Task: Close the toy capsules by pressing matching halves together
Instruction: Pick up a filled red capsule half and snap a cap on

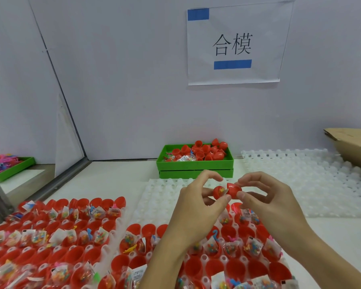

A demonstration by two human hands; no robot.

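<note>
My left hand [198, 197] pinches a red capsule half [218, 192] with a small toy packet inside it. My right hand [265, 195] pinches the other red half [233, 189], tilted and touching the first at the rim. Both hands are raised above two white trays [121, 222] that hold several open red halves, many with toy packets [98, 236] in them.
A green bin [195, 163] with loose red halves and packets stands at the back by the wall. White empty trays [313, 184] lie to the right, a cardboard box [352, 149] at far right, another green bin [10, 165] with coloured toys at far left.
</note>
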